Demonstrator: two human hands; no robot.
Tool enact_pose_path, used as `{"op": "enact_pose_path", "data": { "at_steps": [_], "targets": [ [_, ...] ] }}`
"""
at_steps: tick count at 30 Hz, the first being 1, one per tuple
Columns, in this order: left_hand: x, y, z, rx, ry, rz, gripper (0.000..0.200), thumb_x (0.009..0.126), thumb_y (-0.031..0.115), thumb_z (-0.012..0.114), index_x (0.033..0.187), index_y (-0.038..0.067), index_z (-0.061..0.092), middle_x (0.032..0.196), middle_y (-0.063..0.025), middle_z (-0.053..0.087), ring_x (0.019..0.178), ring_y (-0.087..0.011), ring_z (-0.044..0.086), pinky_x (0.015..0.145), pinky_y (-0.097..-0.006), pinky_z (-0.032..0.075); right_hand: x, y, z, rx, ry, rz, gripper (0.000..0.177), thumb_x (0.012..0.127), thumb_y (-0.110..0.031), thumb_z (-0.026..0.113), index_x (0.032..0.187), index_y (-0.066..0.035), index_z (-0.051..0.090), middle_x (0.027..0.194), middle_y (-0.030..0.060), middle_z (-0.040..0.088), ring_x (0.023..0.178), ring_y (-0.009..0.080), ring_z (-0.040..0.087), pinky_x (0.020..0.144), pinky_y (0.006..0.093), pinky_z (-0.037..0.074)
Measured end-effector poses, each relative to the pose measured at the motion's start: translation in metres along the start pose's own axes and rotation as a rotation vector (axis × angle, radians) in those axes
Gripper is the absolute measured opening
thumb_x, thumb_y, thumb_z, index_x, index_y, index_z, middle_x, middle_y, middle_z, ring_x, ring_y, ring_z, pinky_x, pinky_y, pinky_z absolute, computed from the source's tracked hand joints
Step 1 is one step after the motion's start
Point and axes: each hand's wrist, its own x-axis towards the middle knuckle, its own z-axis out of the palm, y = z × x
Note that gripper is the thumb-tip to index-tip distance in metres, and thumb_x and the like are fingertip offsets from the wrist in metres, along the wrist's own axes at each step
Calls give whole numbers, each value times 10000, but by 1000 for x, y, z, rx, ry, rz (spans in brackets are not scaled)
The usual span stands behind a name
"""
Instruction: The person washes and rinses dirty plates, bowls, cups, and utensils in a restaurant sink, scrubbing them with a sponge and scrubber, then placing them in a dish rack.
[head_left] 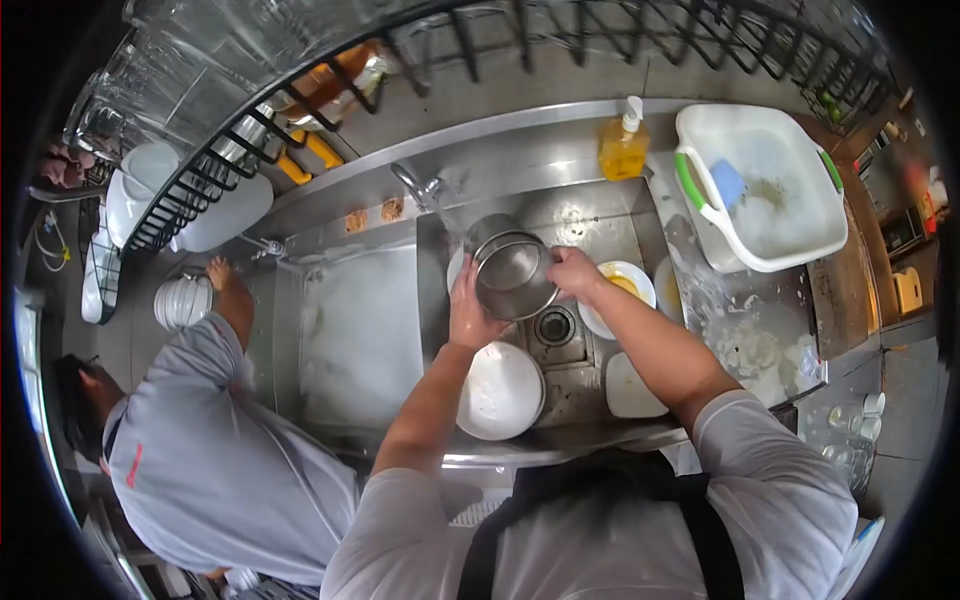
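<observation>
Over the sink basin, both my hands grip a round, shiny metal container (pixel 512 275), tilted so that its rim and inside face up towards me. My left hand (pixel 472 308) is closed on its left side. On the opposite rim, my right hand (pixel 572 274) pinches with thumb and fingers. Just beyond it, water runs near the tap (pixel 425 190). Below lie a stack of white bowls (pixel 500 392), a white plate with yellow residue (pixel 645 284) and a pale square dish (pixel 632 388). The drain (pixel 555 326) shows between them.
On the left is a basin of cloudy water (pixel 360 330). A co-worker (pixel 220 430) reaches towards stacked white plates (pixel 183 302). A yellow soap bottle (pixel 624 145) and a white tub (pixel 770 200) with a blue sponge (pixel 726 183) stand at right. A black rack (pixel 250 120) hangs overhead.
</observation>
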Motion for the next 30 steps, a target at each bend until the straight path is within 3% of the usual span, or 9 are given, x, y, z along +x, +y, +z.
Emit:
{"op": "enact_pose_path", "data": {
  "at_steps": [7, 9, 12, 15, 18, 21, 24, 26, 30],
  "targets": [
    [-1, -69, 6, -52, -172, -294, 1214, 509, 335, 917, 1481, 21, 260, 1476, -298, 287, 1371, -464, 307, 1136, -470, 310, 37, -9, 39, 163, 52, 193, 360, 840, -19, 563, 1189, -12, 474, 952, 127, 601, 690, 245, 640, 524, 361, 585],
    [-3, -66, 9, -26, 212, -311, 1159, 567, 330, 887, 1497, 48, 254, 1472, -315, 267, 1368, -485, 281, 1137, -501, 286, 32, -30, 52, 216, 146, 208, 360, 834, -25, 561, 1181, -5, 465, 861, 125, 593, 568, 211, 612, 500, 339, 568],
    [17, -24, -31, 211, 21, 74, 1064, 626, 356, 853, 1495, 78, 305, 1491, -252, 271, 1397, -442, 250, 1150, -556, 210, 31, -45, 56, 12, 154, 60, 368, 827, -27, 568, 1178, 2, 460, 846, 123, 581, 571, 213, 619, 484, 335, 560],
    [56, -23, -35, 415, -622, 93, 447, 744, 432, 764, 1064, 128, 695, 1095, -83, 682, 1087, -287, 615, 1087, -548, 323, 19, -66, 61, -74, 81, -27, 416, 814, -15, 586, 1206, 53, 465, 1016, 194, 608, 652, 282, 682, 496, 352, 588],
    [72, -44, -19, 169, -514, 244, 395, 813, 475, 713, 832, 80, 712, 757, -117, 690, 750, -328, 667, 703, -411, 536, -31, -92, 28, 79, -10, -85, 430, 825, -70, 612, 1227, 18, 487, 1023, 200, 638, 671, 268, 688, 561, 373, 584],
    [105, -48, -12, -170, -221, -241, 481, 889, 474, 659, 780, 6, 679, 670, -167, 647, 667, -305, 659, 637, -413, 512, -88, -104, -64, -678, 724, -861, 238, 856, -134, 589, 1083, -63, 603, 832, 111, 668, 696, 175, 668, 638, 338, 536],
    [126, -62, -8, -231, -103, -707, 575, 937, 513, 585, 919, -57, 657, 860, -182, 669, 829, -239, 662, 765, -402, 526, -98, -135, -208, -827, 1201, -647, 367, 890, -371, 589, 1049, -45, 648, 1036, 183, 672, 949, 284, 667, 801, 415, 527],
    [146, -2, -21, -1098, 339, -1061, 658, 961, 555, 514, 1121, -78, 594, 1084, -155, 651, 1003, -261, 633, 905, -392, 500, -66, -139, -272, -906, 1245, -72, 488, 894, -439, 572, 1185, -52, 631, 1144, 199, 648, 1089, 340, 628, 913, 445, 500],
    [120, 11, 22, -888, 280, -1068, 591, 982, 559, 474, 1018, -6, 641, 958, -80, 612, 891, -198, 572, 807, -364, 468, -29, -135, -282, -1144, 515, 293, 558, 887, -430, 577, 1321, -80, 569, 1309, 204, 574, 1156, 360, 598, 968, 420, 483]
  ]
}}
